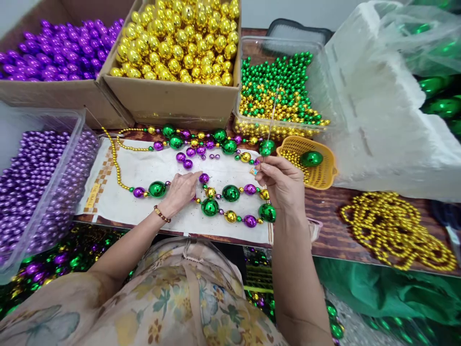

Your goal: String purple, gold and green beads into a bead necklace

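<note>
My left hand (182, 190) rests on a white cloth (144, 170), fingertips pinched at a small purple bead (204, 178). My right hand (283, 180) is closed on a thin long needle (271, 122) that points up, with a green bead (267, 147) threaded near its base. A partly strung garland of green, purple and gold beads (219, 194) loops across the cloth between both hands. Loose purple beads (189, 156) lie just beyond my left hand.
Cardboard boxes of purple beads (61, 48) and gold beads (180, 38) stand at the back. A clear tub of green and gold beads (277, 91), a yellow basket (317, 166), a clear bin of lilac beads (32, 182), gold strands (392, 230) and white foam (382, 110) surround the cloth.
</note>
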Motion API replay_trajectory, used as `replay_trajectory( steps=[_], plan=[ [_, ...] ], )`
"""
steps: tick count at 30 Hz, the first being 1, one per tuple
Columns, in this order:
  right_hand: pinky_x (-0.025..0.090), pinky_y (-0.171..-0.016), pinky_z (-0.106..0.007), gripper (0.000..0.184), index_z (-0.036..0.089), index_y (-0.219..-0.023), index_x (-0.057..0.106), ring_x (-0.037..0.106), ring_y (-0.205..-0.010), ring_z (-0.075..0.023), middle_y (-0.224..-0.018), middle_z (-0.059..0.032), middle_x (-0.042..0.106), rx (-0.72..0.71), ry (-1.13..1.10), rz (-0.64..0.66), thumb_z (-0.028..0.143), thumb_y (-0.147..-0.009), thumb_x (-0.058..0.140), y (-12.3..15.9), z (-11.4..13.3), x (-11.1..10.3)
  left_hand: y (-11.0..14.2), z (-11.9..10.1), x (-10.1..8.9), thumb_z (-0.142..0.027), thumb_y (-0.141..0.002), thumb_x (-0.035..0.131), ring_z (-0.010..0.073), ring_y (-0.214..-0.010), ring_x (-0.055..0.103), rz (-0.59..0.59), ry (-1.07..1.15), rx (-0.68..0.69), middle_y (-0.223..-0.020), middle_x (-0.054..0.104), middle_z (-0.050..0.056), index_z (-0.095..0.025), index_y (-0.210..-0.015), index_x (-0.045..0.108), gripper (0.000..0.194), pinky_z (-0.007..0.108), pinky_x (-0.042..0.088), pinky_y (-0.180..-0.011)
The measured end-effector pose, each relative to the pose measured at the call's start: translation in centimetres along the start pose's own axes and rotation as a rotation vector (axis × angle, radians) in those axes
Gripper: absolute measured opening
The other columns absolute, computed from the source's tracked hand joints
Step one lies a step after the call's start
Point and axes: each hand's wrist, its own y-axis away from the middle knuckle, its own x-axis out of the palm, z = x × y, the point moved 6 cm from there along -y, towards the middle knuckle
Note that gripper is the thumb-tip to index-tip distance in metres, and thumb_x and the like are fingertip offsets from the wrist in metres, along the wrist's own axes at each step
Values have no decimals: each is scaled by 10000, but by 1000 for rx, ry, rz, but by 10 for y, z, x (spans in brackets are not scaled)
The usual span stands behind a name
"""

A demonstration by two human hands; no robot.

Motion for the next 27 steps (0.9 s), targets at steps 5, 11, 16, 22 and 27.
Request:
replay_trajectory(
  steps=[5, 11, 16, 22, 27],
  plan=[
    [413, -374, -165, 128, 209, -744, 761, 617, -477, -89, -693, -2, 734, 61, -22, 3, 211, -631, 822, 3, -17, 14, 2, 1, -6, -203, -1019, 403, 223, -947, 699, -40, 77, 8, -1081, 747, 102, -196, -1362, 580, 386, 385, 470, -874],
    [418, -386, -187, 125, 207, -760, 789, 604, -489, -103, -683, -19, 729, 73, -9, -22, 220, -643, 831, 9, -30, 23, 12, 29, -33, -202, -996, 487, 227, -1038, 707, -164, 180, -91, -1163, 743, 99, -174, -1284, 632, 324, 394, 508, -923],
    [411, -397, -192, 142, 201, -776, 799, 604, -491, -104, -683, -25, 725, 76, -23, -42, 227, -641, 834, 15, -41, 22, 31, 53, -45, -219, -999, 484, 233, -1063, 705, -204, 202, -159, -1196, 737, 108, -167, -1230, 660, 294, 398, 532, -924],
    [411, -396, -206, 136, 209, -786, 792, 601, -486, -111, -691, -20, 731, 120, -18, -48, 221, -653, 813, 19, -50, 24, 29, 23, -29, -179, -998, 436, 218, -1036, 719, -108, 226, -36, -1158, 749, 109, -167, -1250, 654, 334, 367, 558, -917],
    [410, -398, -199, 135, 213, -782, 793, 602, -481, -104, -681, -14, 728, 135, -29, -42, 222, -648, 810, 21, -50, 27, 9, -1, -9, -121, -969, 422, 216, -928, 736, 58, 114, -3, -1068, 762, 100, -202, -1440, 520, 488, 338, 576, -809]
  ],
)
